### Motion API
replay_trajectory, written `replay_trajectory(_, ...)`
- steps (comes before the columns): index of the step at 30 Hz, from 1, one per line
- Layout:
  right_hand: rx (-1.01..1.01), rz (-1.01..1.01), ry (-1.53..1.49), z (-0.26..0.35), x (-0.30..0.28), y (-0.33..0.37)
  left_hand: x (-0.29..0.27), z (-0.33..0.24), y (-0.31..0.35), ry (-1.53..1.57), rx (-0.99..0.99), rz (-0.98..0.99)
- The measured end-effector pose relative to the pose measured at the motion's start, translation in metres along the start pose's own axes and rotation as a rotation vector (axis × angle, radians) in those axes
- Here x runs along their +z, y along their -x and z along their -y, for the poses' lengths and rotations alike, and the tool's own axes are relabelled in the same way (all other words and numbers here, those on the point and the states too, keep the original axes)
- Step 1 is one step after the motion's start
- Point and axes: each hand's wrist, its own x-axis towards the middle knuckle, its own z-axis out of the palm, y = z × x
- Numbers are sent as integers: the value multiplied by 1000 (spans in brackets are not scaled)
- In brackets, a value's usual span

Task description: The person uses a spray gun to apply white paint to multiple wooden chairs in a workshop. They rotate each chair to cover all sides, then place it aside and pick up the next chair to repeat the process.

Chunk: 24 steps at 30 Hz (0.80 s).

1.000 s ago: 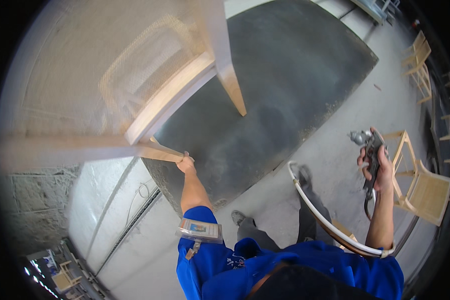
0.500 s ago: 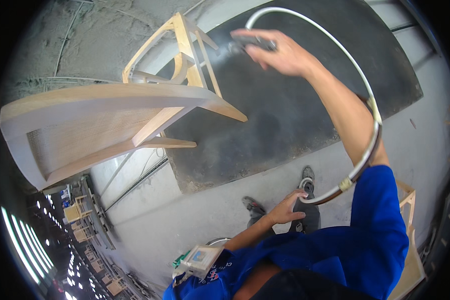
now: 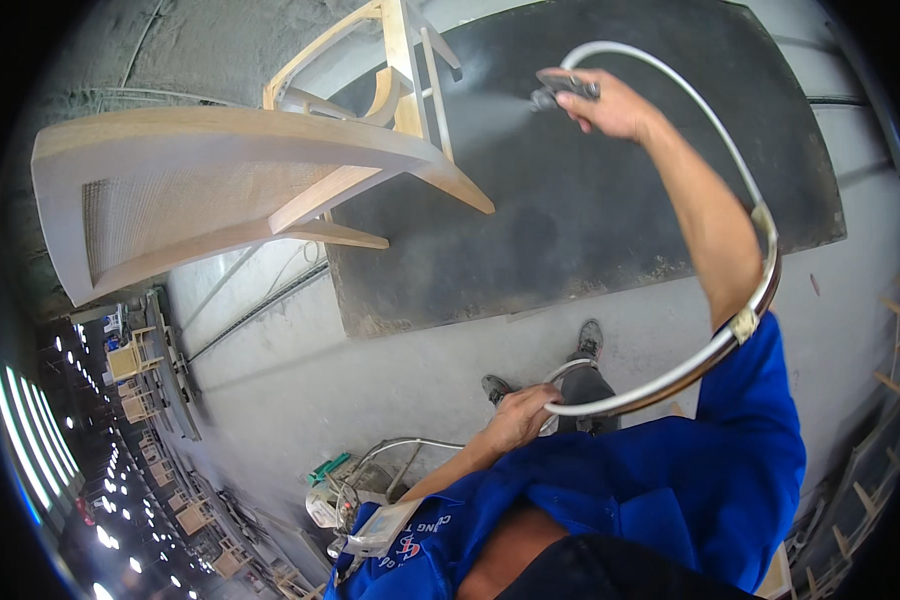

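Observation:
In my right hand (image 3: 618, 106), raised over the dark board, is a spray gun (image 3: 567, 92), its nozzle facing left. A pale mist fans out from it toward the legs of a wooden chair (image 3: 290, 180). This chair has light wood rails and a woven panel, and lies tipped on its side at the upper left. From the gun a white hose (image 3: 705, 100) loops round past my right arm and down to my waist. There my left hand (image 3: 522, 414) is closed around the hose, in front of my legs.
A large dark board (image 3: 590, 230) lies under the chair legs on the grey floor (image 3: 270, 365). Near my left side stands a machine with green parts (image 3: 330, 470) and tubing. Several wooden chairs (image 3: 135, 360) line the lower left. Slatted wooden racking (image 3: 855, 500) is at the right.
My right hand has moved right with the spray gun, away from the chair. My left hand has shifted left and closer to my body. The chair appears higher in view.

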Motion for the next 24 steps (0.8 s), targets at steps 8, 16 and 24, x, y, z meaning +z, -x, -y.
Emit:
replay_trajectory(8, 468, -304, -886, -43, 77, 118, -42, -23, 51, -18, -22, -58)
replay_trajectory(16, -515, -93, -1524, 58, 83, 177, -58, -19, 83, -50, 124, -16)
replay_trajectory(24, 190, -663, -1072, -38, 241, 193, -126, 45, 185, -77, 146, -149)
